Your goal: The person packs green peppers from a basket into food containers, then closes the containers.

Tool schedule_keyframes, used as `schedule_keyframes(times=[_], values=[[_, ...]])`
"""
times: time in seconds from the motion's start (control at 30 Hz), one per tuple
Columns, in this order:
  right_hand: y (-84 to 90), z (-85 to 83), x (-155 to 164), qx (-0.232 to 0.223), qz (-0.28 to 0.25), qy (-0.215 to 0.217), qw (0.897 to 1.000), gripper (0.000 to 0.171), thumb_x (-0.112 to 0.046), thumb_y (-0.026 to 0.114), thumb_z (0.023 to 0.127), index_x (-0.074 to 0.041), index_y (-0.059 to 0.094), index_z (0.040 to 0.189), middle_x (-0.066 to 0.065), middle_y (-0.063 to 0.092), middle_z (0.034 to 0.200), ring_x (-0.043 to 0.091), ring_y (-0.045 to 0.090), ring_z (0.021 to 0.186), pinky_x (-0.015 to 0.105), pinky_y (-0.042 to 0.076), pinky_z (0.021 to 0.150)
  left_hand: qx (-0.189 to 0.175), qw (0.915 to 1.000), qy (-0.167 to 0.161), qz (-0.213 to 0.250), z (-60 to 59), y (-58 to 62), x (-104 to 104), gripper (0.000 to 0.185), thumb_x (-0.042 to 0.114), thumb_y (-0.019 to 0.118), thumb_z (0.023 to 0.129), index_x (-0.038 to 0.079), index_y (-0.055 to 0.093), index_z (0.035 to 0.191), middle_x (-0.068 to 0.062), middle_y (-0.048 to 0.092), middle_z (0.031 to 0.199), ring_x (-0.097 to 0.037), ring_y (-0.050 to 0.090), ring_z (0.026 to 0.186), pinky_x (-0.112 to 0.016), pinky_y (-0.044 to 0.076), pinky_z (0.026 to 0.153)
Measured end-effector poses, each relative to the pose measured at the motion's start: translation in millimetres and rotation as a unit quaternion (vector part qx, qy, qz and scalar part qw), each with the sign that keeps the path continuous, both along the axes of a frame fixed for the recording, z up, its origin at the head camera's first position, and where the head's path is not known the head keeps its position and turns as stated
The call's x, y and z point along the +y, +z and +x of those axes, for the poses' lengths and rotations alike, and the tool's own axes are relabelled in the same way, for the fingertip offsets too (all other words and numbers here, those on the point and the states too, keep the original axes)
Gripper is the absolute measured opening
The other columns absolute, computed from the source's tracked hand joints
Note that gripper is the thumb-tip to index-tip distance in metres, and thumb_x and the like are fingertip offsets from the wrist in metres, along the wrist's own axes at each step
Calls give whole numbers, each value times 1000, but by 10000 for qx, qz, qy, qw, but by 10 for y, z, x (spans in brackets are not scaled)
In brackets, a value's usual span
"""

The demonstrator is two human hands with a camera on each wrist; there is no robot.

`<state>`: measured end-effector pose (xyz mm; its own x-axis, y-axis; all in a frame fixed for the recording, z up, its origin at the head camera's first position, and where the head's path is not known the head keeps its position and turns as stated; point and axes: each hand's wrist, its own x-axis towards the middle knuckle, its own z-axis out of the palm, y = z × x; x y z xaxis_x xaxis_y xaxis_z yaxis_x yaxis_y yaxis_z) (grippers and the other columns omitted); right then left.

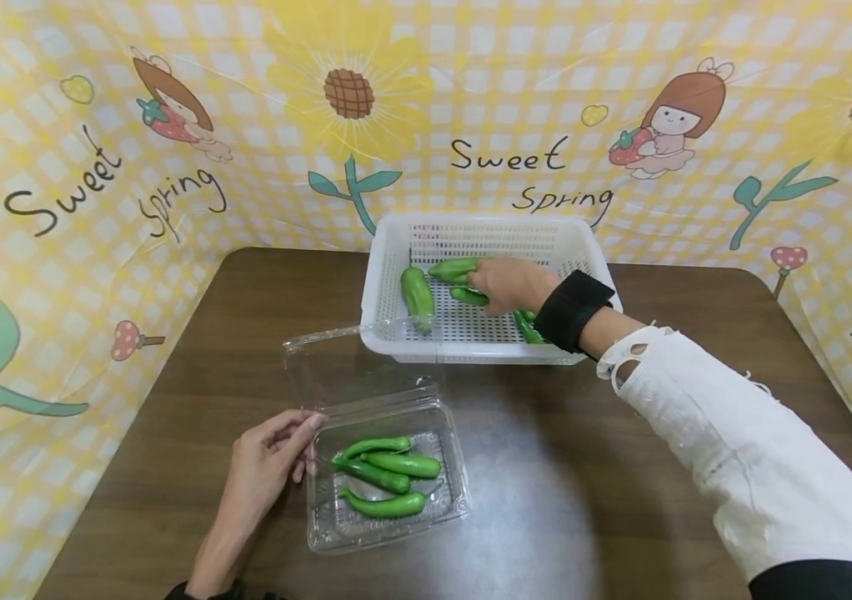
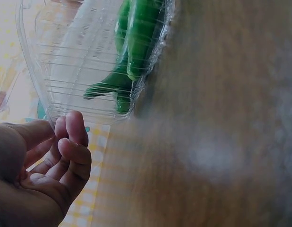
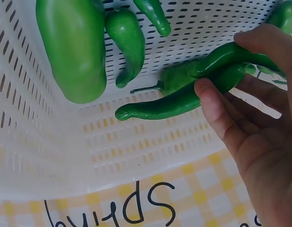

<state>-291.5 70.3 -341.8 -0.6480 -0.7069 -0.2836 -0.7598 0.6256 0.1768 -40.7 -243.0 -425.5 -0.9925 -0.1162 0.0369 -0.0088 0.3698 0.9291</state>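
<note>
My left hand pinches the left rim of a clear plastic clamshell box, whose hinged lid stands raised at the back. Several green chili peppers lie in it. In the left wrist view, the fingertips meet at the box's edge. Inside the white perforated basket, my right hand is among green peppers. The right wrist view shows its fingers around two dark green chili peppers, one crossing close to the other; part of them is hidden behind the fingers.
A large pale green pepper lies at the basket's left, with smaller chili peppers near its front wall. The basket stands at the back of the brown table, against a yellow checked cloth.
</note>
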Motion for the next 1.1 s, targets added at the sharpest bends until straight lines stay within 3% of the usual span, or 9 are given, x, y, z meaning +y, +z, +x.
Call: schedule_keyframes(times=[0.2,0.33,0.6,1.1], values=[[57,-6,-13,-222,-118,-275,9993,32,-24,73,86,-4,61,108,10,63,100,24,56,85,38,52,83,12,10000,-3,-45,3,0,-13,18,21,65,97,6,72,102,-14,65,66,-22,60,46,-30,50,41],[97,-8,-18,-230,10,-423,9988,33,-28,73,88,-6,61,110,10,62,103,24,57,88,38,52,84,15,10000,15,-61,4,0,-17,18,22,65,97,7,72,103,-12,65,65,-22,60,46,-30,50,41],[175,6,30,-94,-204,-355,9991,32,-26,74,88,-5,62,109,11,64,104,25,58,87,39,53,83,13,9999,-50,-92,-3,4,-14,20,23,64,98,6,72,103,-14,65,65,-24,60,46,-32,50,41],[338,42,86,-103,-359,-574,9977,47,-31,74,89,-5,60,125,11,64,113,25,62,95,39,54,90,29,10000,-35,-63,-17,5,2,18,21,64,97,5,72,103,-16,65,66,-24,60,46,-32,50,41]])
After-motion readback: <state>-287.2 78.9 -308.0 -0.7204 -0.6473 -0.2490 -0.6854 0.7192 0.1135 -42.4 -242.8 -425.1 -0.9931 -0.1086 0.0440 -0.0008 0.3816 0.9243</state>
